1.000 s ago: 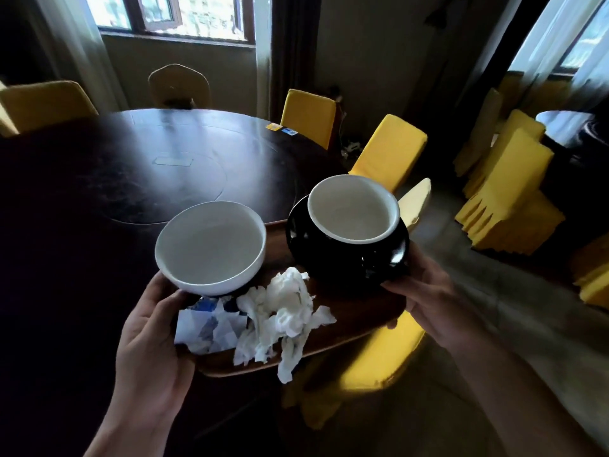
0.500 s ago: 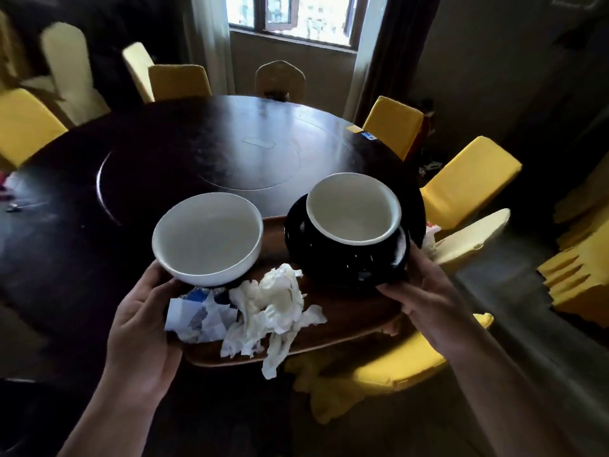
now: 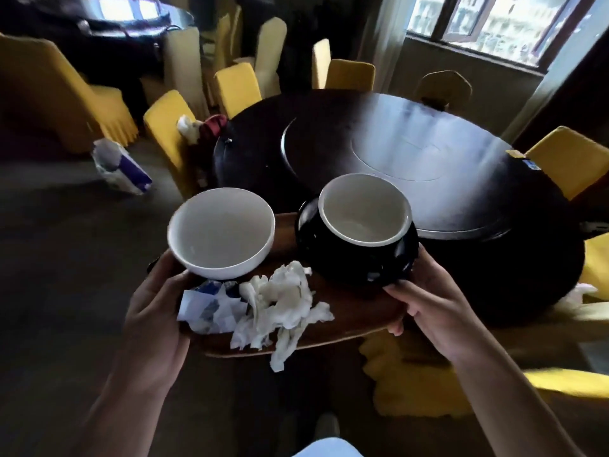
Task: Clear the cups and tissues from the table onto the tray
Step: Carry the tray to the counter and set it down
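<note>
I hold a brown wooden tray (image 3: pixel 349 319) in the air in front of me, off the dark round table (image 3: pixel 412 159). My left hand (image 3: pixel 155 311) grips its left edge and my right hand (image 3: pixel 431 308) grips its right edge. On the tray stand a white bowl-shaped cup (image 3: pixel 221 231) on the left and a black cup with a white inside (image 3: pixel 359 232) on the right. Crumpled white tissues (image 3: pixel 283 305) lie at the front, one hanging over the rim. A blue-and-white wrapper (image 3: pixel 206 306) lies beside them.
Yellow-covered chairs (image 3: pixel 235 84) ring the table. A tissue pack (image 3: pixel 118 166) lies on the floor at the left. Another yellow chair (image 3: pixel 415 380) stands close below my right arm. A window (image 3: pixel 501 24) is at the upper right.
The view has swung to the left: the table now lies to the right behind the tray, and the floor shows on the left. Both hands keep the same hold on the tray.
</note>
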